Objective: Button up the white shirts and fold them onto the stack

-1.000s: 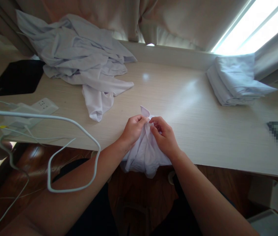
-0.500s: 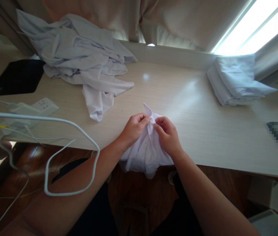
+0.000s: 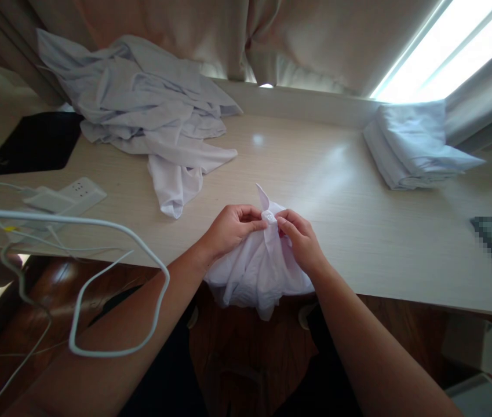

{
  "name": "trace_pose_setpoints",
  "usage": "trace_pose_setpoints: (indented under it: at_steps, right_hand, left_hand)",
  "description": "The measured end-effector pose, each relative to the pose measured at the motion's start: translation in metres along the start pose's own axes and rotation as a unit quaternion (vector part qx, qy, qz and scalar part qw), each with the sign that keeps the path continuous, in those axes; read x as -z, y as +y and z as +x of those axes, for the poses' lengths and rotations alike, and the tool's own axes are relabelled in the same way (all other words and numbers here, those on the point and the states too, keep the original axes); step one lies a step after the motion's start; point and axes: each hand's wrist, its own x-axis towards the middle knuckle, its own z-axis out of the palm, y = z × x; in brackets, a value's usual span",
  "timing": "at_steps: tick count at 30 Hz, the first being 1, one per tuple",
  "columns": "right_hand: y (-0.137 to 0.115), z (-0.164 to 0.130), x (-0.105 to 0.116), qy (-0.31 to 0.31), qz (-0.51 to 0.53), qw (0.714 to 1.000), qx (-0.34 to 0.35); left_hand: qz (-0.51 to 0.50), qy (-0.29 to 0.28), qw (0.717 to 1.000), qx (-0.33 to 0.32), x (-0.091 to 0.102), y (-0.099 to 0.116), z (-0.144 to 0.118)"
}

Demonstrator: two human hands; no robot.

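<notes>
Hands at the near bench [image 3: 359,231] edge: left hand [image 3: 228,227] and right hand [image 3: 300,240] pinch a white shirt [image 3: 258,272] at its collar, the cloth hanging off unfolded; beyond, a crumpled heap [image 3: 150,116] apparently awaits folding, while a folded stack [image 3: 415,145] sits far right

White garment [image 3: 261,272]: thin matt cloth, creased (same as heap [image 3: 150,110]). Table [image 3: 359,231]: pale wood-grain laminate, slight sheen.

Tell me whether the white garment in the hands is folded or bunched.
Bunched, not folded: the white garment hangs crumpled over the desk edge, pinched at its top by the left hand and right hand.
</notes>
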Motion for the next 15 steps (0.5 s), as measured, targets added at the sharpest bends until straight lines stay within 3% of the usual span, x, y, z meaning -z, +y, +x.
trace_pose_setpoints:
  at_steps: [7, 15]
  right_hand:
    - [-0.0017, 0.0011, -0.0021, -0.002, 0.012, 1.0, -0.003]
    - [-0.003, -0.0015, -0.0034, 0.046, 0.027, 0.998, 0.016]
  left_hand:
    - [-0.021, 0.013, 1.0, 0.007, -0.0006, 0.0004, 0.0005]
    - [-0.063, 0.009, 0.998, 0.025, -0.0005, -0.0039, 0.0017]
